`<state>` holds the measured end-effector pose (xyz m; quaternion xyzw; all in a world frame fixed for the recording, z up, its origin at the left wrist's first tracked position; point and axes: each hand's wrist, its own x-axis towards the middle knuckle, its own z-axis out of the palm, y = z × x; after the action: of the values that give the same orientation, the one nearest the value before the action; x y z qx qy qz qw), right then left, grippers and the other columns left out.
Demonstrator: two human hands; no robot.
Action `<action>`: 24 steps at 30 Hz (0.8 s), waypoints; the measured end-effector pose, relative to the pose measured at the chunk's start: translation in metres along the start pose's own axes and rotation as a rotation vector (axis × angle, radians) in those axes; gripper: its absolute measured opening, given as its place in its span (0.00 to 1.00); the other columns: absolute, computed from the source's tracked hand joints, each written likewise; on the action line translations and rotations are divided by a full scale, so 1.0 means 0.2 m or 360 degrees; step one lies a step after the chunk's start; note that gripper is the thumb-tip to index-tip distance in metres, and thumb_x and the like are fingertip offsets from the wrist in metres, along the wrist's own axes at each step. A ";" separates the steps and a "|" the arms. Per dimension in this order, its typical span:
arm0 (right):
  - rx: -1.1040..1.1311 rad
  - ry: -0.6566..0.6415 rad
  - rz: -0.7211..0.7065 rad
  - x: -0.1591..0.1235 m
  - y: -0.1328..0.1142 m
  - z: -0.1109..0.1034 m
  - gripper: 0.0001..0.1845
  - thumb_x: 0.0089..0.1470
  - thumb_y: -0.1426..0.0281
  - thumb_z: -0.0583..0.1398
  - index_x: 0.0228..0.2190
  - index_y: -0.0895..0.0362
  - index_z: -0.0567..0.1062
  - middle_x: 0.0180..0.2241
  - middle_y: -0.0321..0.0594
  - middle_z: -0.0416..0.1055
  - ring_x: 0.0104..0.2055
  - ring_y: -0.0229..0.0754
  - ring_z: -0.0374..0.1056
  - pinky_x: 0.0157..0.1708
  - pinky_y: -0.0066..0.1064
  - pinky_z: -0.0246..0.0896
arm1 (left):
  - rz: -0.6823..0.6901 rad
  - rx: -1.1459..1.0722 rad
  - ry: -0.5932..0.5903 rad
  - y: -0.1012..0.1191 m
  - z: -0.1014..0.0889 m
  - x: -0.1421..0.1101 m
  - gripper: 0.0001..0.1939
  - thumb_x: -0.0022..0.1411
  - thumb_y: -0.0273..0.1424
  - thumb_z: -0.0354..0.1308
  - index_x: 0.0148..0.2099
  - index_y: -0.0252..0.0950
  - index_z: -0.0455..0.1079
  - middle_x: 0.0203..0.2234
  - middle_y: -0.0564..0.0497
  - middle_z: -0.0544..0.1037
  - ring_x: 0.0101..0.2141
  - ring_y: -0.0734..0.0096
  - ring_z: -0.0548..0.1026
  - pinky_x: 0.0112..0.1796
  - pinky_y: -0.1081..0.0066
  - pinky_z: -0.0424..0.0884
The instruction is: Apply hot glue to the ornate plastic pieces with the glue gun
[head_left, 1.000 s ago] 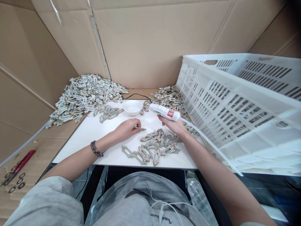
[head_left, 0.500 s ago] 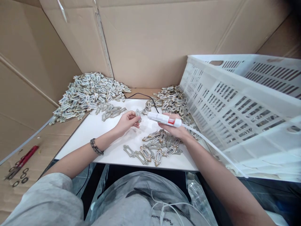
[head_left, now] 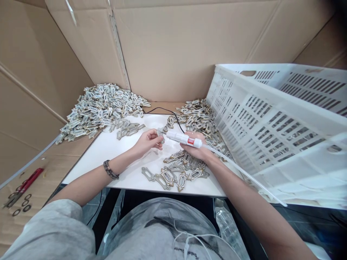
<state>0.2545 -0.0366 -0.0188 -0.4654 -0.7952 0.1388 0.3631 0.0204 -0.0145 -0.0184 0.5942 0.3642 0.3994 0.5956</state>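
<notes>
My left hand (head_left: 148, 142) pinches a small grey ornate plate (head_left: 161, 136) with an open middle, raised above the white board (head_left: 108, 162). My right hand (head_left: 196, 146) is wrapped round a white pen-shaped hot glue gun (head_left: 180, 137) with a red patch. Its nozzle points left and meets the plate, though touching or just apart I cannot tell. A long whitish glue stick (head_left: 244, 173) trails from its rear over my right forearm. Below the hands lie several loose plates (head_left: 180, 166), some plain grey, others with white and gold edging.
A big heap of plates (head_left: 100, 108) rises at the back left, another heap (head_left: 200, 115) at the back right. A slotted white crate (head_left: 249, 104) stands on the right. Behind my left hand is a white bowl (head_left: 155, 122). Red-handled scissors (head_left: 25, 184) and several dark rings (head_left: 26, 202) lie left.
My left hand has lifted the plate from low over the board and turned it upright. The glue gun has moved left and slightly down, bringing its nozzle to the plate.
</notes>
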 end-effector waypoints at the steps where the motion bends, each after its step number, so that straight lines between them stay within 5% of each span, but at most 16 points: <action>1: -0.0010 -0.0005 0.0018 0.00 0.00 0.00 0.13 0.43 0.71 0.57 0.16 0.52 0.57 0.18 0.33 0.59 0.23 0.38 0.57 0.27 0.32 0.53 | -0.0002 -0.0004 -0.0005 0.00 0.00 0.00 0.17 0.53 0.37 0.69 0.32 0.34 0.65 0.24 0.55 0.75 0.23 0.79 0.74 0.29 0.73 0.77; 24: -0.0022 0.0023 0.0141 -0.01 0.01 0.01 0.13 0.41 0.67 0.58 0.17 0.51 0.56 0.18 0.31 0.58 0.22 0.37 0.55 0.25 0.32 0.50 | -0.0107 -0.0150 -0.0070 0.01 0.00 0.00 0.20 0.50 0.40 0.71 0.35 0.34 0.66 0.26 0.54 0.76 0.23 0.80 0.73 0.28 0.74 0.75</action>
<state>0.2550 -0.0361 -0.0219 -0.5037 -0.7720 0.1460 0.3591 0.0208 -0.0157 -0.0165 0.5617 0.3516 0.3825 0.6438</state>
